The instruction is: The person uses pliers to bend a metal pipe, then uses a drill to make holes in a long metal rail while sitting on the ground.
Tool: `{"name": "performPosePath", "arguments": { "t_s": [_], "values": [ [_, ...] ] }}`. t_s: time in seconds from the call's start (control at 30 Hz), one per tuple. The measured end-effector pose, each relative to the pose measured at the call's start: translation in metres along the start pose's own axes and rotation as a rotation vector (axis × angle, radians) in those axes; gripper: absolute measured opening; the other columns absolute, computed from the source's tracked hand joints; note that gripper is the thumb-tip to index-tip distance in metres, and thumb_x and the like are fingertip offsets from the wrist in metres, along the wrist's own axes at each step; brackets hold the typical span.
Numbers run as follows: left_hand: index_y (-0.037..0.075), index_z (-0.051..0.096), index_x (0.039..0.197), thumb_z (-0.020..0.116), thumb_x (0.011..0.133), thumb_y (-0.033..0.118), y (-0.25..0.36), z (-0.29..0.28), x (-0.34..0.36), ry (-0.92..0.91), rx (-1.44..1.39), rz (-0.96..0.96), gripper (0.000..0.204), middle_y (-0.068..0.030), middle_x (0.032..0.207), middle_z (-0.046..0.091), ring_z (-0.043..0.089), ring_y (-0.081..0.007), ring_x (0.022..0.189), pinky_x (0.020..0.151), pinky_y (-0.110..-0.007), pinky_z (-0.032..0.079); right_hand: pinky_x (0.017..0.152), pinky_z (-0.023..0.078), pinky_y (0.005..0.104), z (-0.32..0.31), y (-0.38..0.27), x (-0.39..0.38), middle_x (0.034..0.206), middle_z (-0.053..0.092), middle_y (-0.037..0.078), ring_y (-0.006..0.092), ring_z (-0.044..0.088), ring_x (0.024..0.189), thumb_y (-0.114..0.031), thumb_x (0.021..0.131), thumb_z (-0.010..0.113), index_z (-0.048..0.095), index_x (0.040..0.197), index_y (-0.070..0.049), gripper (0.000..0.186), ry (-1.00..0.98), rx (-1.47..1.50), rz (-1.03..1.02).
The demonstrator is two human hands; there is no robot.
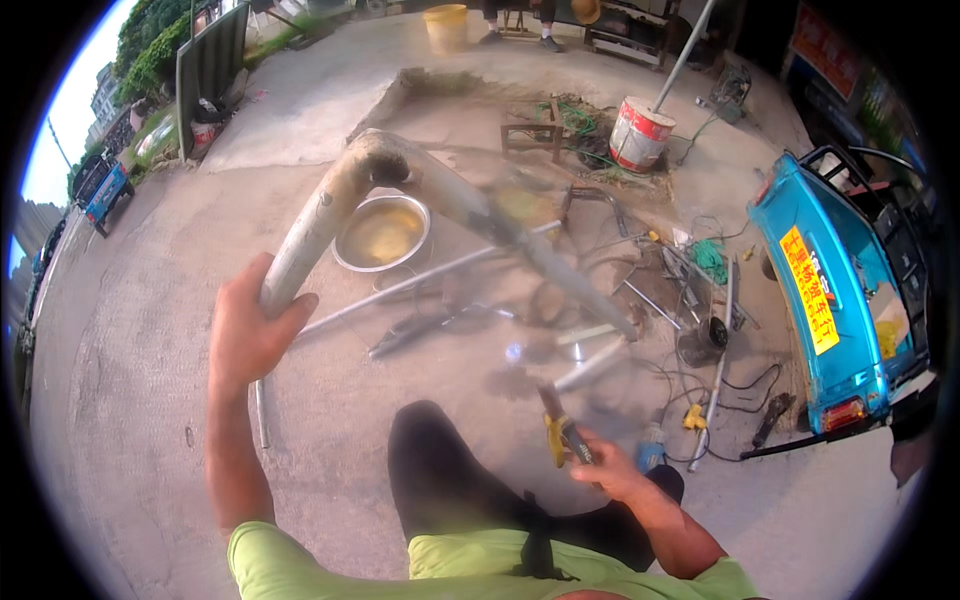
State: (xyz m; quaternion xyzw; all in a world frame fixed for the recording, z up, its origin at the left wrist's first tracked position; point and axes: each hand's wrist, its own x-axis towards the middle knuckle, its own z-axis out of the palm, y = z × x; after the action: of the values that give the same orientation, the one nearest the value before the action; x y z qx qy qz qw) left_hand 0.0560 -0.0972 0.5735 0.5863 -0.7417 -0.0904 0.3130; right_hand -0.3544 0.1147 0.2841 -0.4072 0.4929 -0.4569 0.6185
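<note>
My left hand (248,325) is wrapped round the lower end of a sharply bent grey metal pipe (325,200) and holds it up in front of me. The pipe's elbow is scorched, with a dark hole on its inner side. Its other arm slopes down to the right, toward the ground. My right hand (610,467) grips a yellow-and-black hand tool (565,432) near my right knee. The tool's far end is blurred, so its exact kind is unclear. Just beyond it lies a short pale pipe (592,366).
A metal basin (425,250) of cloudy liquid stands behind the bent pipe. A long thin pipe (430,273) crosses the concrete. Cables and metal pieces lie to the right, beside a blue truck bed (835,290). Farther back are a red-and-white bucket (641,133) with a pole and a yellow bucket (446,30).
</note>
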Motion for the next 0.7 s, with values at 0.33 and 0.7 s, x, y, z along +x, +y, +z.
{"name": "performPosePath", "arguments": {
  "t_s": [0.33,0.7],
  "values": [
    [-0.001,0.064,0.094,0.08,0.079,0.017,0.006,-0.004,-0.02,-0.004,-0.068,0.083,0.029,-0.0189,0.072,0.064,0.065,-0.0283,0.062,0.062,-0.04,0.05,0.115,0.035,0.0463,0.087,-0.181,-0.013,0.148,0.052,0.021,0.0364,0.05,0.139,-0.018,0.078,0.077,0.062,0.093,-0.003,0.026,-0.343,0.239,-0.11],
    [0.0,0.064,0.099,0.081,0.08,0.015,0.004,-0.004,-0.023,0.0,-0.102,0.105,0.029,-0.0194,0.077,0.069,0.073,-0.0293,0.068,0.064,-0.039,0.054,0.121,0.031,0.0529,0.14,-0.174,-0.024,0.166,0.029,0.015,0.0361,0.038,0.146,-0.014,0.083,0.072,0.037,0.151,-0.014,0.077,-0.431,0.697,0.065]
  ]
}}
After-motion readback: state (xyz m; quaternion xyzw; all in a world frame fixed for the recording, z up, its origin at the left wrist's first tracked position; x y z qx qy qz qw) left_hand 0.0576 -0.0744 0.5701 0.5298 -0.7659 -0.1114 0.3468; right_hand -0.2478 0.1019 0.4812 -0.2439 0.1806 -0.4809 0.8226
